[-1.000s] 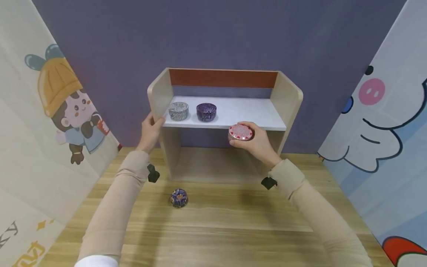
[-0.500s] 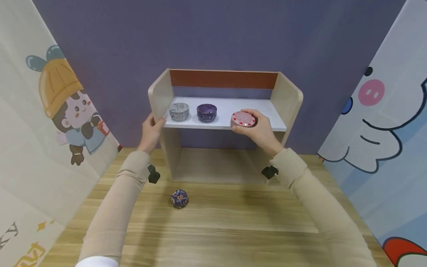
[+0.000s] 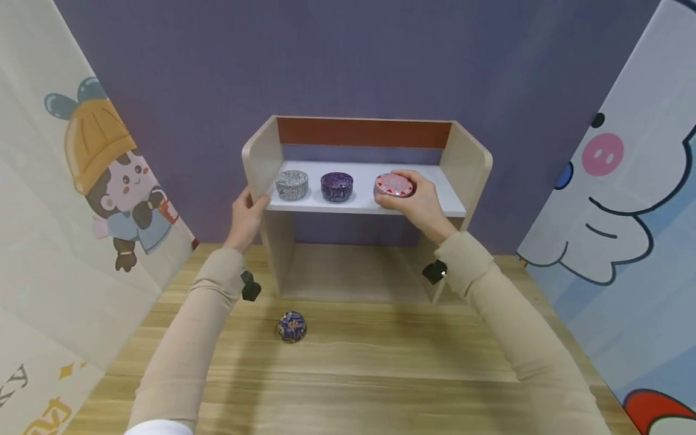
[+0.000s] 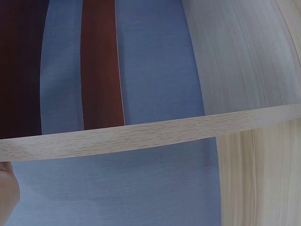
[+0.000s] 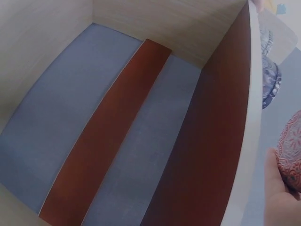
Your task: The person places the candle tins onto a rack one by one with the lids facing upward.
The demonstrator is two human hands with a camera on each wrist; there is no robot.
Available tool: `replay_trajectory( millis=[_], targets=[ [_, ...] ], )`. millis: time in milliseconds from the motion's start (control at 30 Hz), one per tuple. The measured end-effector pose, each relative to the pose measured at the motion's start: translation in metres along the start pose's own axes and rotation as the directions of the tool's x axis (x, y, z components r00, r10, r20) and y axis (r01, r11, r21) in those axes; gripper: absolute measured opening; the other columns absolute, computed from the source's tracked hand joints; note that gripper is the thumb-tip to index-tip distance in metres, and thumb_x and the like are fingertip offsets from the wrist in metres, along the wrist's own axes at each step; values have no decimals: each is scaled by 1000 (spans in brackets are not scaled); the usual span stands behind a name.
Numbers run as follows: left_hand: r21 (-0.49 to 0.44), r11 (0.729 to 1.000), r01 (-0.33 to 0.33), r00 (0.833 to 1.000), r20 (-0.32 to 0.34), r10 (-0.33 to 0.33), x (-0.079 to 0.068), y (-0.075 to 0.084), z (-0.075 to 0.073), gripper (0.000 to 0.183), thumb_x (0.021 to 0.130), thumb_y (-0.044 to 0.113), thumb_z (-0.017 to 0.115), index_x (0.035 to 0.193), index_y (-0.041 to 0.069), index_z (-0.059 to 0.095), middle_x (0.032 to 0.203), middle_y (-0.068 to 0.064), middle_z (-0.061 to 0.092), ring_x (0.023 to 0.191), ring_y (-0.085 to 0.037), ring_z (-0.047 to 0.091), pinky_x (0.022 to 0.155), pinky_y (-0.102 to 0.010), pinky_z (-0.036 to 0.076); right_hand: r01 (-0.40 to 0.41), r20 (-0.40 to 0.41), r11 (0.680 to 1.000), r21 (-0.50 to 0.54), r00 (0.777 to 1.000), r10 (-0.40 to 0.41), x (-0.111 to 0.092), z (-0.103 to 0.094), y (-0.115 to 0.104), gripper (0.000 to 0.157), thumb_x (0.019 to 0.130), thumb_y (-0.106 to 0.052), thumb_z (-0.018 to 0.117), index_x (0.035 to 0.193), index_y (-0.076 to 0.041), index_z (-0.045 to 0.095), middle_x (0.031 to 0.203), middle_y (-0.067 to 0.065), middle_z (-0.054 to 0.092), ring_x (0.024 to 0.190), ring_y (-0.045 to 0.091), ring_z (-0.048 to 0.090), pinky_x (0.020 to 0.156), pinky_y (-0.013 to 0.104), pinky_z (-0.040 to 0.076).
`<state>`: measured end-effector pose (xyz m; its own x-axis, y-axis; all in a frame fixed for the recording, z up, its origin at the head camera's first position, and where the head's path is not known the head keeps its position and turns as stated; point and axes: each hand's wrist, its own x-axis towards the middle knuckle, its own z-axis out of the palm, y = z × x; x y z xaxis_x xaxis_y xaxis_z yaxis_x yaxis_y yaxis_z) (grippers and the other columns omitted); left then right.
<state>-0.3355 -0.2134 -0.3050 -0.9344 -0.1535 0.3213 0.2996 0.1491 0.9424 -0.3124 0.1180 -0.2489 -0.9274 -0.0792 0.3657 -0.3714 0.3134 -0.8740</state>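
I have the right hand (image 3: pixel 421 202) curled round the red tin (image 3: pixel 394 183), thumb on the near wall and fingers at the far side; the tin is at the white board (image 3: pixel 365 181), right of the purple tin (image 3: pixel 337 187) and apart from it; I cannot tell whether its base touches. I judge it light and stiff, a thin metal shell that would dent under a hard squeeze rather than break; the lid shines, so I expect some slip, though the raised pattern that I see from the right wrist should give the skin some bite. The best hold, to my mind, is low round the wall, thumb opposite fingers; the lid may lift off, so I would not trust its rim alone. The left hand (image 3: pixel 247 219) grips the front edge of the left panel (image 3: pixel 263 154), near the grey tin (image 3: pixel 292 185); the blue tin (image 3: pixel 292 327) sits on the table (image 3: pixel 380 374), touched by neither hand.
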Motion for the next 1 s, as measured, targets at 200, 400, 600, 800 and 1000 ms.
replay_trajectory(
  millis=[200, 400, 600, 800, 1000],
  targets=[
    [7, 1000, 0, 1000, -10, 0, 0, 1, 0, 50, 92, 17, 48, 140, 9, 36, 139, -17, 42, 123, -27, 44, 106, -38, 35, -21, 7, 1000, -13, 1000, 21, 7, 0, 2, 71, 65, -24, 81, 128, -10, 50, 122, 9, 53, 105, 18, 49, 92, 32, 43],
    [6, 1000, 15, 1000, -4, -15, -1, 3, 1, 50, 92, 16, 48, 140, 10, 35, 139, -16, 43, 122, -27, 44, 105, -38, 36, -23, 12, 999, -39, 1000, 23, 14, 1, 1, 73, 65, -29, 81, 128, -11, 49, 124, 9, 51, 107, 18, 48, 93, 33, 43],
    [4, 1000, 23, 1000, -2, -23, -10, 18, 3, 51, 91, 12, 46, 140, 4, 34, 139, -20, 41, 123, -30, 43, 106, -39, 35, -25, 12, 998, -62, 1000, 26, 23, 5, 3, 74, 65, -32, 81, 128, -12, 49, 125, 8, 51, 108, 19, 47, 95, 34, 41],
    [15, 1000, 18, 1000, -5, -18, -16, 26, 4, 51, 91, 10, 46, 140, 3, 34, 140, -20, 40, 125, -30, 42, 107, -38, 34, -36, -2, 998, -57, 999, 36, 34, 8, 9, 74, 64, -31, 81, 128, -11, 49, 123, 8, 52, 106, 18, 48, 94, 33, 41],
    [-4, 1000, 20, 1000, -9, -20, -7, 15, 3, 51, 91, 11, 47, 140, 5, 34, 140, -19, 41, 124, -29, 42, 107, -38, 35, -51, -14, 996, -67, 999, 50, 42, 11, 13, 74, 64, -32, 82, 128, -12, 49, 124, 8, 52, 107, 17, 48, 95, 31, 40]
  ],
)
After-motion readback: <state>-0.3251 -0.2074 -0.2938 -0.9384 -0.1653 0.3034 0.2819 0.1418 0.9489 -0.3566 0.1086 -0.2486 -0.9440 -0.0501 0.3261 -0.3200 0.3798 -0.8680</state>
